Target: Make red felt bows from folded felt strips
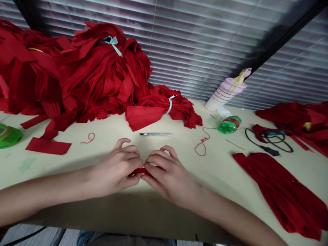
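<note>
Head view: the left hand and the right hand come together near the front edge of a pale surface. A small red cloth piece lies between them, pinched in the fingers of both hands; they cover most of it, so its full shape cannot be told. Just beyond the hands lies a slim metal tool. To its right, a loop of red thread runs to a green bottle wound with red. Farther back sits a red cloth bundle with a pale blue tie, beside a bigger red pile. A flat red strip lies left of the hands, and layered red cloth lies to the right.
</note>
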### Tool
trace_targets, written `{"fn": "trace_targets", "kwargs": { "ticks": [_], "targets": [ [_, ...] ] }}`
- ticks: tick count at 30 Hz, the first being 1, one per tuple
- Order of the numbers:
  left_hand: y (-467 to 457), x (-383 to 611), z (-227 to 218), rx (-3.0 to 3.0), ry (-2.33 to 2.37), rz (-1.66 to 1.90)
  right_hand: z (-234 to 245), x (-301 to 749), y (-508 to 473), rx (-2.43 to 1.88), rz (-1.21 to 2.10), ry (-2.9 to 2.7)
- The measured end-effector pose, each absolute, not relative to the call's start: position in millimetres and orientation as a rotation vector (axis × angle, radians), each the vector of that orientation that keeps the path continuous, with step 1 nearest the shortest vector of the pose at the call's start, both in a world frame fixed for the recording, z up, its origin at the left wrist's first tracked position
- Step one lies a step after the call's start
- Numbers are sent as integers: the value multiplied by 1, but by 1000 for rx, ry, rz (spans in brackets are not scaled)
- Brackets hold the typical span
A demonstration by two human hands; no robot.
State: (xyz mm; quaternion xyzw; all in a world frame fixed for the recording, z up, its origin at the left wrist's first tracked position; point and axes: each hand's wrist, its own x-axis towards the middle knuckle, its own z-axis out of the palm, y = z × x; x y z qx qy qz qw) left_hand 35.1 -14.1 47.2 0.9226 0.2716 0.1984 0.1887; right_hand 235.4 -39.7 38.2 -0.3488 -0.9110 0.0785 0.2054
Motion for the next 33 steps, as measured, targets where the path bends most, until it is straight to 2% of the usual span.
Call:
{"fn": "trace_targets", "kwargs": {
  "ticks": [6,15,18,23,27,33],
  "targets": [
    [-15,32,55,2589,802,384,31,234,-35,-874,73,-2583],
    [-23,24,67,2748,891,234,30,212,-38,-801,186,-2499],
    [-7,6,90,2742,1088,390,43,209,-14,-798,327,-2343],
    [12,-63,141,2599,1501,1014,40,175,35,-895,351,-1824],
    [4,-102,165,2317,1689,1271,10,114,49,-873,337,-2307],
    [-11,-104,173,2240,1613,1410,-18,54,71,-738,416,-2544]
  ]
}}
